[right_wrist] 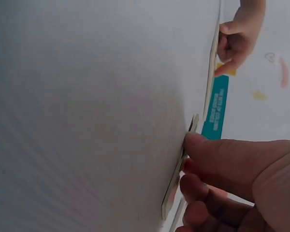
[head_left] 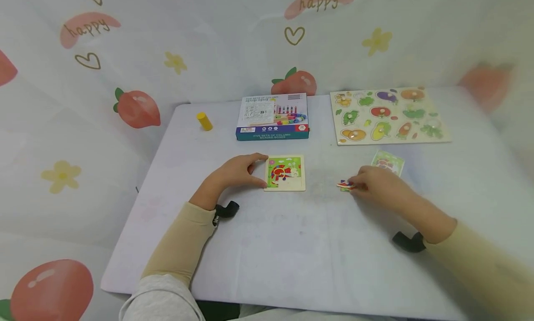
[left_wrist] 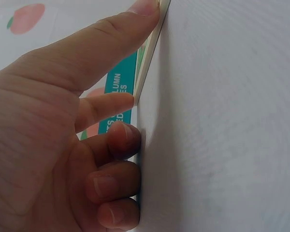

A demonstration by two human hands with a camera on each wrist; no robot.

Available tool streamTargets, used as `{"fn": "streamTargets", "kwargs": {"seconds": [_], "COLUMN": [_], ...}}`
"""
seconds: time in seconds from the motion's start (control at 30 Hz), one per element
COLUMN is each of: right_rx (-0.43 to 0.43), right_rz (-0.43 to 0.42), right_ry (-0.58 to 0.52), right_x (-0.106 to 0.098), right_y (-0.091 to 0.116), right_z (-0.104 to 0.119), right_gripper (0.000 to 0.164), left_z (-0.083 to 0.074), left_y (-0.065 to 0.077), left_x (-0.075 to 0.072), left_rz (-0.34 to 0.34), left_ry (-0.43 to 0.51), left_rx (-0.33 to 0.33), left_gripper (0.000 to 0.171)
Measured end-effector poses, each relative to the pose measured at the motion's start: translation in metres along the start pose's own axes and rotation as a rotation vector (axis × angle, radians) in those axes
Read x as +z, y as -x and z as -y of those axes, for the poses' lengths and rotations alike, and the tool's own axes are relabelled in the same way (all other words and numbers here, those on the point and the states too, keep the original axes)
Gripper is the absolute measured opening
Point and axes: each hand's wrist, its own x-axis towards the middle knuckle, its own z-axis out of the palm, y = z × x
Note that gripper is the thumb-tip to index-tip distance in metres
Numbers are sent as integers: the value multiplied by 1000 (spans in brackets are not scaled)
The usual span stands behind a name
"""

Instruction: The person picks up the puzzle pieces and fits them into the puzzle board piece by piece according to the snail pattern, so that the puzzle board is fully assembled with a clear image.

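Observation:
A small square wooden jigsaw puzzle (head_left: 297,184) with a snail picture lies on the table, its lower part showing bare board. My left hand (head_left: 238,170) holds its left side, thumb and index finger at the corners; the other fingers curl in the left wrist view (left_wrist: 43,130). To the right, my right hand (head_left: 381,187) pinches a colourful puzzle piece (head_left: 344,184) between thumb and fingers, low over the table. Fingers hide part of the piece. Behind that hand lies a green picture card (head_left: 394,161), partly covered by it.
At the back stand a boxed bead set (head_left: 271,134) and a vegetable knob puzzle board (head_left: 394,125). A yellow cylinder (head_left: 204,121) is at the back left. The white-covered table (head_left: 300,256) meets a printed curtain (head_left: 233,38) behind.

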Motion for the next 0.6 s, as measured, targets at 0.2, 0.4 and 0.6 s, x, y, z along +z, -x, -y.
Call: {"fn": "streamTargets", "kwargs": {"seconds": [0.2, 0.4, 0.6], "right_rx": [7, 81, 105], "right_rz": [-20, -16, -54], "right_ry": [-4, -41, -84], "right_x": [0, -8, -31], "right_y": [-2, 2, 8], "right_z": [-1, 3, 17], "right_gripper": [19, 24, 30], "left_z": [-2, -3, -1], "left_y": [-1, 0, -1], "left_x": [-1, -1, 0], "left_rz": [7, 12, 2], "left_ry": [-13, -15, -5], "left_rx": [-15, -21, -12], "left_gripper": [89, 90, 90]}}
